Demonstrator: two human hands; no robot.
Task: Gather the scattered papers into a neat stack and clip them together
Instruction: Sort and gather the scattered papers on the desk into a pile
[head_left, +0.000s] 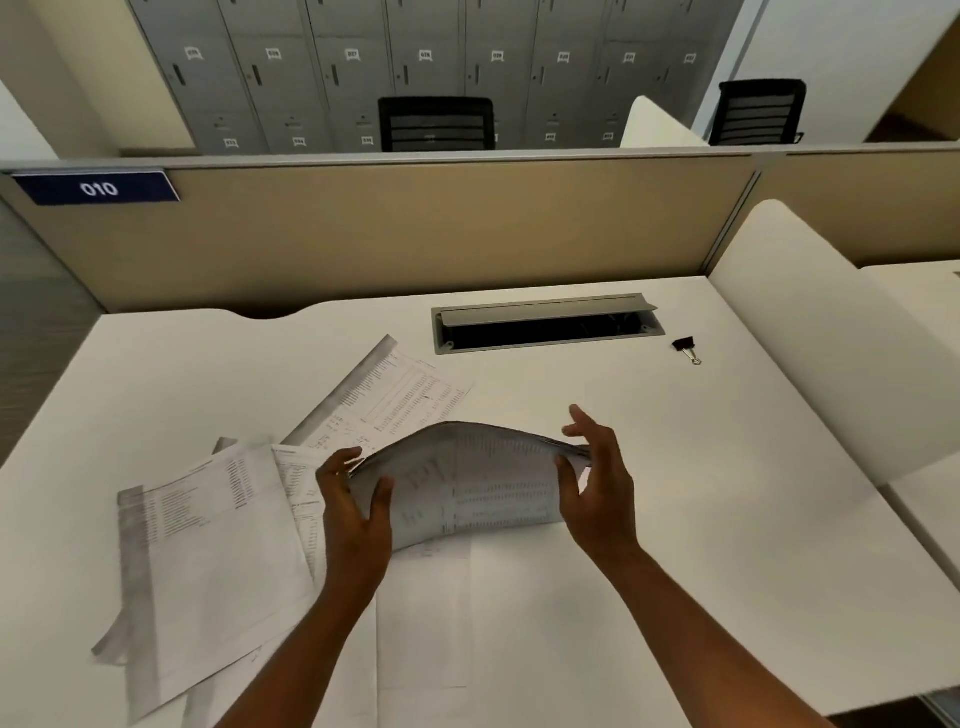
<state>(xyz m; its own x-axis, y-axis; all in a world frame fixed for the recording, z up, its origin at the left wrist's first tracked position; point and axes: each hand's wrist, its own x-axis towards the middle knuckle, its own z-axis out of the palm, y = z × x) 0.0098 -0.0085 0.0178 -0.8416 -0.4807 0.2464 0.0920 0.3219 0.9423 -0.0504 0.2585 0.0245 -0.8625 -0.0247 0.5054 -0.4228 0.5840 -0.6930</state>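
Note:
A bundle of printed papers (467, 483) stands on its long edge on the white desk (675, 467), bowed upward in the middle. My left hand (353, 514) grips its left end, thumb in front. My right hand (597, 488) holds the right end with thumb and lower fingers, the index finger raised free. Loose sheets (208, 545) lie fanned out to the left, another printed sheet (395, 395) lies behind the bundle, and a blank sheet (467, 623) lies flat under my forearms. A black binder clip (687, 348) rests at the far right of the desk, apart from both hands.
An open cable tray (545, 325) is sunk into the desk behind the papers. A beige partition (415, 234) bounds the far edge, a white side divider (821, 338) the right. Black chairs and grey lockers stand beyond.

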